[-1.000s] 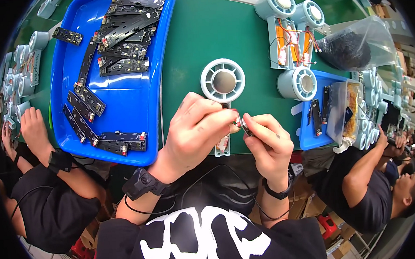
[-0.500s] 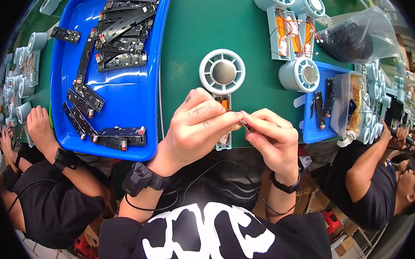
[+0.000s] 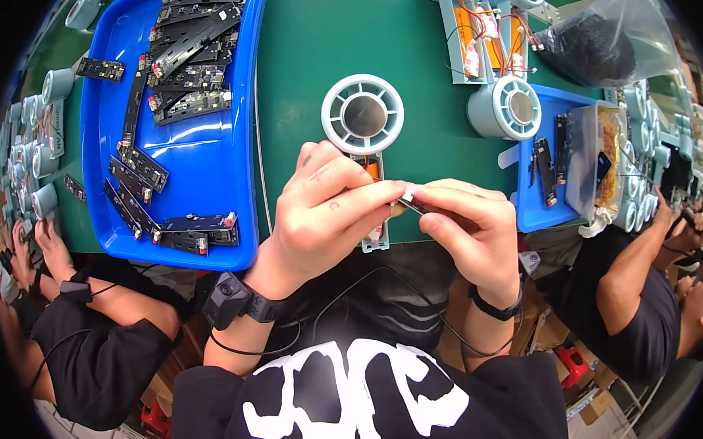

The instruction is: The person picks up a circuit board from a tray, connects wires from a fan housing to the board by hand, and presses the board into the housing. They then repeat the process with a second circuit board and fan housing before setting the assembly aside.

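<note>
My left hand (image 3: 323,217) and my right hand (image 3: 473,229) meet fingertip to fingertip in front of me, both closed in a pinch. A dark, thin circuit board (image 3: 413,207), seen mostly edge-on, is gripped in my right fingers. At its end, my left thumb and forefinger pinch a small white connector (image 3: 408,192); my fingers partly cover it. Beneath my hands lies a pale blue fan housing (image 3: 328,114) with a round slotted head and a silvery disc. Its handle, partly hidden by my left hand, shows an orange part (image 3: 373,168) and a white-wrapped piece.
A blue tray (image 3: 190,164) of black circuit boards stands at left. Several fan housings (image 3: 493,109) with wires lie at right, near a clear bag (image 3: 605,43) of dark material. A smaller blue tray (image 3: 525,186) holds boards and a plastic box (image 3: 583,164). Co-workers sit both sides.
The view has shifted slightly. My right hand has moved a little to the right, and the white connector now shows between my fingertips. At left, a co-worker's hand has drawn away from my tray.
</note>
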`<state>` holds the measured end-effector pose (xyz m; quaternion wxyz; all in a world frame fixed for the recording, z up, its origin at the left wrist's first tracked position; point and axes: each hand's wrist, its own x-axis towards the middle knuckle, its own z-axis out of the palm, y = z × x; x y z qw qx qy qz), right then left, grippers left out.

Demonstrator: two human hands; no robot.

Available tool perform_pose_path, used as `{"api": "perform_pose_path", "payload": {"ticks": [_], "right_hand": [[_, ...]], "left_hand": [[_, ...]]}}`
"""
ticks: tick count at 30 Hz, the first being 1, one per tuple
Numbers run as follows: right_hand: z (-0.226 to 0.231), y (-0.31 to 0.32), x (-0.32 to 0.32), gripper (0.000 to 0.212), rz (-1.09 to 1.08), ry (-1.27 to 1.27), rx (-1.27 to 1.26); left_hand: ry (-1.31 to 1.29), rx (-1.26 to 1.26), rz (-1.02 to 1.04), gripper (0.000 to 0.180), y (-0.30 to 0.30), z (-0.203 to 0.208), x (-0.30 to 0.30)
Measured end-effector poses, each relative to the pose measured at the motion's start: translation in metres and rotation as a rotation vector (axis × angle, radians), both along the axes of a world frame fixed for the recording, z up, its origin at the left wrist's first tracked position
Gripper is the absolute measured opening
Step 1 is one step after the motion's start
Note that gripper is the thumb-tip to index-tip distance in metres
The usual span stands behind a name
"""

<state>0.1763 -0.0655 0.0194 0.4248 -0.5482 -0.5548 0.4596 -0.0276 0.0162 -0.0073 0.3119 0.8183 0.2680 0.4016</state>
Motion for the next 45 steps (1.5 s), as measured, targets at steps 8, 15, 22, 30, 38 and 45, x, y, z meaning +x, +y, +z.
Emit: {"api": "perform_pose_path", "payload": {"ticks": [8, 15, 22, 30, 38, 45], "right_hand": [[0.011, 0.013, 0.011, 0.029, 0.102, 0.058, -0.168], [0.013, 0.018, 0.012, 0.028, 0.155, 0.030, -0.183], [0.003, 0.014, 0.005, 0.033, 0.104, 0.057, -0.144], [0.001, -0.002, -0.013, 0.035, -0.111, 0.289, -0.236], [0.010, -0.008, -0.030, 0.031, -0.236, 0.263, -0.178], [0.012, -0.004, -0.034, 0.031, -0.257, 0.250, -0.148]], "left_hand": [[0.009, -0.094, -0.006, 0.028, 0.002, 0.005, -0.002], [0.017, -0.095, -0.026, 0.032, 0.004, 0.004, -0.002], [0.001, -0.109, 0.032, 0.031, 0.002, -0.005, -0.005], [0.019, -0.108, 0.189, 0.052, -0.016, 0.011, -0.011], [0.039, -0.113, 0.288, 0.042, -0.024, 0.010, 0.004], [0.092, -0.023, 0.306, 0.032, -0.022, 0.007, 0.000]]}}
